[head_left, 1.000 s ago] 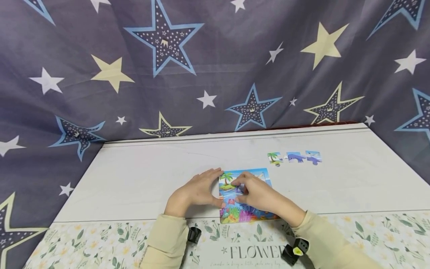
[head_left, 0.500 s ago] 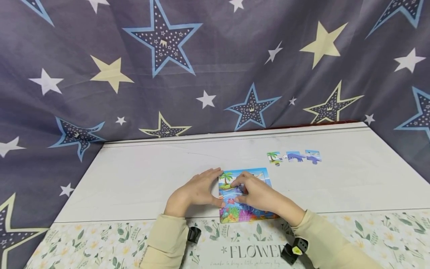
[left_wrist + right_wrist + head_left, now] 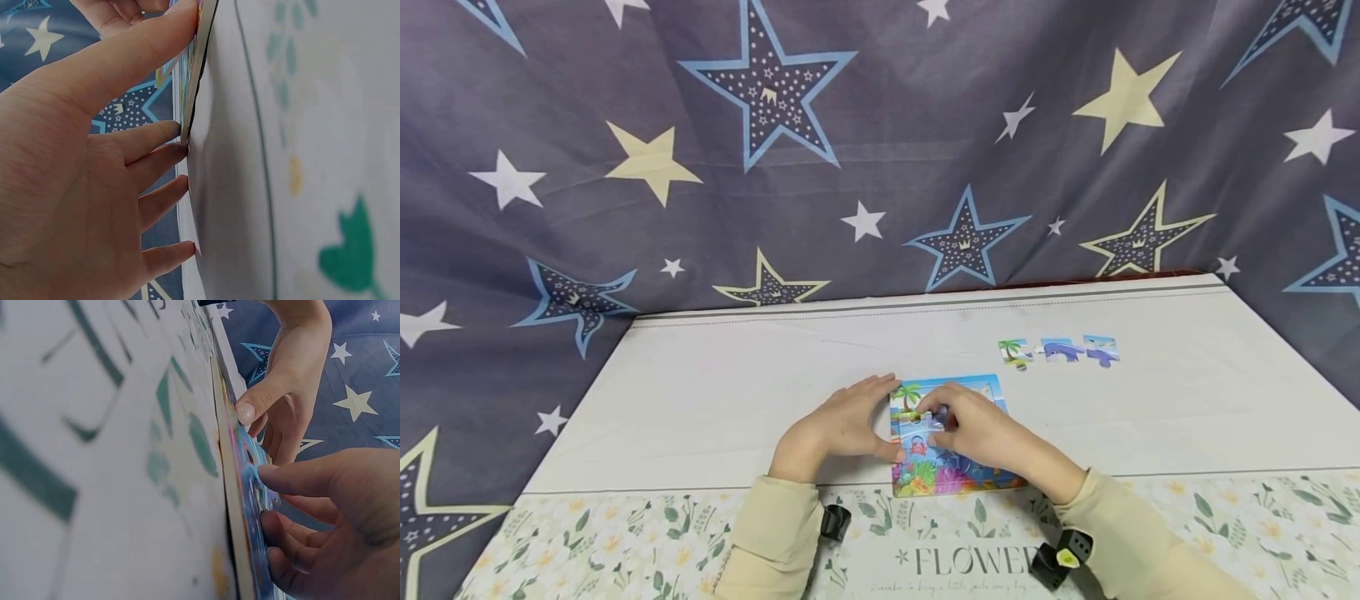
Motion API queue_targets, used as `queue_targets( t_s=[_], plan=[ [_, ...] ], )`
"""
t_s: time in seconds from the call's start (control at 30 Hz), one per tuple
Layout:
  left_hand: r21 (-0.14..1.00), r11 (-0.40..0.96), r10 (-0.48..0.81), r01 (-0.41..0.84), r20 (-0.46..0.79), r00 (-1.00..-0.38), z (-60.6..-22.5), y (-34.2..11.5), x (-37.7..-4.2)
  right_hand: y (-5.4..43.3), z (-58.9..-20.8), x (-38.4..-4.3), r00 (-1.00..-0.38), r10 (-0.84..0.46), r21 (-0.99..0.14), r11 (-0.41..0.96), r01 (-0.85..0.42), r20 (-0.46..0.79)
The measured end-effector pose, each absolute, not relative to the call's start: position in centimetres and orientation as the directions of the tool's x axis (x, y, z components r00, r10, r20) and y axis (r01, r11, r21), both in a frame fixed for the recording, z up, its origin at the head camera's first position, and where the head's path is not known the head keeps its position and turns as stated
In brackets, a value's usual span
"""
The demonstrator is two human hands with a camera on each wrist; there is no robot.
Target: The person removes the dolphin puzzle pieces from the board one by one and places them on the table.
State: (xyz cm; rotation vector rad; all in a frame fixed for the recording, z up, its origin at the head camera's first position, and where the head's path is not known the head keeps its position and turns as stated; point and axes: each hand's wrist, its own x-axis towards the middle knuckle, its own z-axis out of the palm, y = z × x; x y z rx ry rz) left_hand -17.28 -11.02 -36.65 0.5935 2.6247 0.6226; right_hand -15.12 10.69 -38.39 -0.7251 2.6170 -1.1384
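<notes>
A jigsaw board (image 3: 917, 482) with a bright sea picture lies flat in front of me. My left hand (image 3: 842, 423) rests along its left edge, fingers extended and thumb on the border; in the left wrist view the fingertips meet the board's side. My right hand (image 3: 985, 427) reaches over the board's middle and pinches a puzzle piece (image 3: 918, 444) bearing a red crab between thumb and curled fingers. The piece looks slightly raised from its place. The right hand hides the right-centre part of the picture.
Behind the board to the right lie three loose puzzle pieces: a palm tree piece (image 3: 1013, 352) and two dolphin pieces, one of them the middle piece (image 3: 1060, 349). A flower-printed cloth (image 3: 647, 542) covers the near table; a star-patterned curtain (image 3: 880, 150) hangs behind.
The crab piece has shifted a little and its outline now shows against the board. My right fingers have moved slightly right with it. The left hand stays in place.
</notes>
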Motion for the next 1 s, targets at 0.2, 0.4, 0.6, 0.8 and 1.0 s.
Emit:
queue_targets(
  t_s=[0.2,0.4,0.6,0.8,1.0],
  plan=[
    [0.488,0.816,0.477,0.311,-0.262,-0.839,-36.73,-10.84,-17.46,10.70,-38.30,-15.29,-0.874,-0.485,-0.739,0.586,-0.332,0.008],
    [0.484,0.815,0.480,0.319,-0.255,-0.839,-36.84,-10.81,-17.53,10.82,-38.19,-15.24,-0.862,-0.506,-0.756,0.554,-0.348,0.025],
    [0.486,0.814,0.482,0.319,-0.257,-0.837,-36.70,-10.82,-17.44,11.03,-38.12,-15.40,-0.845,-0.530,-0.757,0.524,-0.389,0.068],
    [0.486,0.813,0.482,0.319,-0.257,-0.838,-36.63,-10.92,-17.26,11.27,-38.01,-15.53,-0.833,-0.547,-0.760,0.507,-0.407,0.081],
    [0.490,0.813,0.476,0.314,-0.251,-0.843,-36.71,-10.92,-17.27,11.44,-38.00,-15.58,-0.824,-0.558,-0.760,0.493,-0.424,0.098]
  ],
)
